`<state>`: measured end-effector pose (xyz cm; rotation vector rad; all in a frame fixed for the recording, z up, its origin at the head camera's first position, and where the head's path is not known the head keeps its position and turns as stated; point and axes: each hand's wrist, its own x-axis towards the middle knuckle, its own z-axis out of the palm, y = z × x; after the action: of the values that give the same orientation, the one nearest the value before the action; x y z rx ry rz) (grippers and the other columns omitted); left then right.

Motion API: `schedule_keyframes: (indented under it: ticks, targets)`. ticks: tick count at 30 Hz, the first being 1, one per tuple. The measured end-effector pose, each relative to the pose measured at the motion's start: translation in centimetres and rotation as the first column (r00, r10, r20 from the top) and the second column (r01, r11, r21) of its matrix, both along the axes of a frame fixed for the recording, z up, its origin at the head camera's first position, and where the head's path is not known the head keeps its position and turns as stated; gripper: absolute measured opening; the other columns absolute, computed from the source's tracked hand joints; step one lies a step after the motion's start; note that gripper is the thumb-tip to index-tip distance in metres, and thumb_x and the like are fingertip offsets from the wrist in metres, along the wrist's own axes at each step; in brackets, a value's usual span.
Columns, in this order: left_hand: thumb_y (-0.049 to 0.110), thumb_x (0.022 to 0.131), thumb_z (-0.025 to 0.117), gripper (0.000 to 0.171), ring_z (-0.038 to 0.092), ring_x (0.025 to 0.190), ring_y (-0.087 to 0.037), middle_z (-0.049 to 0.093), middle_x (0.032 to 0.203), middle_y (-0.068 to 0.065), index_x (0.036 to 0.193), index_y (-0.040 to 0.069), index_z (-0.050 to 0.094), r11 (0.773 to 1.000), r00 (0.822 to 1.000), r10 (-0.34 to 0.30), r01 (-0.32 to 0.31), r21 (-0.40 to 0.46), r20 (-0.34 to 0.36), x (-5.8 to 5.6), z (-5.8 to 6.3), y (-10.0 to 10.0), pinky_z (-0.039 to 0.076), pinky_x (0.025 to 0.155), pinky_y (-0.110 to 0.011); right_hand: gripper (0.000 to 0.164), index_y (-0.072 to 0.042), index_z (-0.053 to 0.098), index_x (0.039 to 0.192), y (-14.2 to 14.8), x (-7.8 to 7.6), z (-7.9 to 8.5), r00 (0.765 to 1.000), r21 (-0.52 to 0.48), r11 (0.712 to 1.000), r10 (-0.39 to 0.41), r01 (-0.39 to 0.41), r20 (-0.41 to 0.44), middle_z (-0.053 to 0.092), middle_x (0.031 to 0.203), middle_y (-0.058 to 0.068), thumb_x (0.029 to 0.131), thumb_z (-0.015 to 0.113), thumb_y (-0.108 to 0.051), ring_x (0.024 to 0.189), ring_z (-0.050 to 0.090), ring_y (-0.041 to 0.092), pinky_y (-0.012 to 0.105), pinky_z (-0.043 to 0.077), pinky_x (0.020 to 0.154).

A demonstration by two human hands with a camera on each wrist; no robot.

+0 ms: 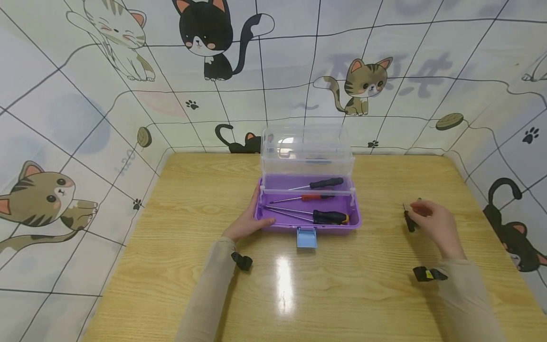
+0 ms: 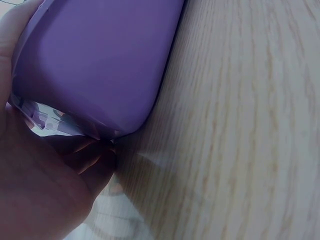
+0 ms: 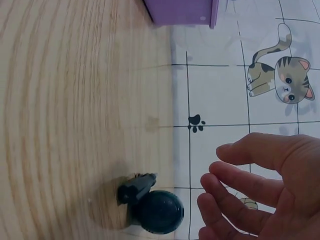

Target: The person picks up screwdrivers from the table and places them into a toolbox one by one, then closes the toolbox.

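Note:
My left hand [image 1: 248,221] grips the left end of a purple toolbox [image 1: 358,221], thumb over its front rim. In the left wrist view, fingers bend round the box's corner. The clear lid [image 1: 305,166] stands raised. Inside lie a black screwdriver [image 1: 326,183], a red-handled screwdriver [image 1: 314,197] and a larger black-and-yellow screwdriver [image 1: 331,217]. At the right, my right hand [image 1: 436,225] hovers with loosely bent fingers and thumb apart, holding nothing. Close beside its fingertips is a small dark tool [image 1: 409,222] with a thin metal tip; the right wrist view shows a rounded dark end [image 3: 159,212].
A blue latch [image 1: 306,238] hangs down from the toolbox's front. The wooden table [image 1: 171,266] is bordered at the back and sides by cat-printed walls [image 1: 290,71]. Small black cameras are strapped to both wrists.

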<state>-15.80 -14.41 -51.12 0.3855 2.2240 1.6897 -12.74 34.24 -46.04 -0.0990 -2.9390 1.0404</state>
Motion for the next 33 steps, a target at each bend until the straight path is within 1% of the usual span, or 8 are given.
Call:
schedule_keyframes:
  ticks: [5,8,15,16,22,23,27,33]
  targets:
    - [0.025,0.083,0.076,0.114,0.001,0.145,-0.023,-0.010,0.160,0.007,0.149,0.049,-0.012,1.000,1.000,0.004,-0.004,0.001,0.011,0.0,0.0,0.0,0.009,0.114,-0.050,0.039,0.009,0.058,0.122,0.9,0.2,-0.2,1.000,0.000,1.000,-0.017,0.017,0.005,0.059,0.114,0.032,0.097,0.058,-0.020,0.103,0.054,0.045,0.038,0.046,0.071]
    - [0.025,0.082,0.077,0.113,0.002,0.145,-0.022,-0.009,0.160,0.009,0.149,0.050,-0.012,1.000,1.000,0.008,-0.008,0.001,0.021,0.0,0.0,0.1,0.009,0.114,-0.050,0.040,0.008,0.058,0.123,1.3,0.3,-0.3,0.999,0.000,0.999,-0.037,0.037,0.016,0.059,0.115,0.031,0.096,0.058,-0.021,0.103,0.055,0.043,0.034,0.044,0.069]
    - [0.026,0.083,0.076,0.113,0.002,0.145,-0.022,-0.009,0.160,0.008,0.149,0.050,-0.012,1.000,1.000,0.004,-0.004,-0.002,0.008,0.1,0.1,0.1,0.009,0.114,-0.051,0.041,0.011,0.056,0.124,1.8,0.5,-0.7,0.999,0.013,0.999,-0.051,0.051,0.008,0.057,0.117,0.032,0.096,0.058,-0.020,0.102,0.054,0.045,0.037,0.045,0.068]
    - [0.025,0.083,0.076,0.113,0.001,0.145,-0.022,-0.010,0.160,0.007,0.150,0.047,-0.013,1.000,1.000,-0.002,0.002,-0.008,0.011,0.2,0.5,0.1,0.010,0.114,-0.050,0.041,0.011,0.055,0.124,1.9,0.5,-0.7,0.999,0.013,0.999,-0.051,0.051,0.009,0.057,0.118,0.033,0.096,0.058,-0.019,0.102,0.054,0.045,0.039,0.045,0.068]
    - [0.017,0.086,0.073,0.113,-0.001,0.144,-0.028,-0.014,0.159,0.001,0.151,0.036,-0.017,0.999,1.000,-0.030,0.030,-0.019,-0.005,-0.1,0.6,0.1,0.009,0.113,-0.053,0.056,0.014,0.041,0.136,2.2,0.3,-1.1,0.994,-0.020,0.996,-0.081,0.083,0.074,0.043,0.132,0.038,0.098,0.055,-0.024,0.112,0.046,0.053,0.058,0.046,0.079]
    - [0.018,0.086,0.073,0.113,-0.001,0.144,-0.027,-0.013,0.159,0.002,0.150,0.039,-0.017,1.000,1.000,-0.025,0.025,-0.016,-0.010,-0.2,0.2,0.1,0.009,0.113,-0.053,0.058,0.015,0.038,0.138,2.3,0.3,-1.3,0.993,-0.025,0.996,-0.089,0.091,0.083,0.041,0.133,0.039,0.098,0.055,-0.025,0.113,0.045,0.053,0.059,0.045,0.080]
    - [0.023,0.084,0.075,0.112,0.002,0.144,-0.026,-0.011,0.160,0.006,0.149,0.048,-0.014,1.000,1.000,-0.008,0.007,-0.018,-0.013,-0.1,0.1,0.1,0.010,0.113,-0.054,0.065,0.016,0.031,0.140,2.5,0.2,-1.9,0.990,-0.033,0.993,-0.109,0.113,0.092,0.039,0.132,0.041,0.098,0.055,-0.027,0.114,0.044,0.055,0.061,0.044,0.083]
    - [0.029,0.083,0.076,0.113,0.003,0.145,-0.026,-0.011,0.160,0.006,0.149,0.049,-0.013,0.999,1.000,0.004,-0.005,-0.038,-0.010,0.0,0.1,0.1,0.011,0.113,-0.052,0.072,0.019,0.028,0.139,2.7,-0.2,-2.9,0.985,-0.016,0.990,-0.136,0.138,0.107,0.040,0.130,0.043,0.098,0.055,-0.033,0.114,0.045,0.055,0.064,0.038,0.089]
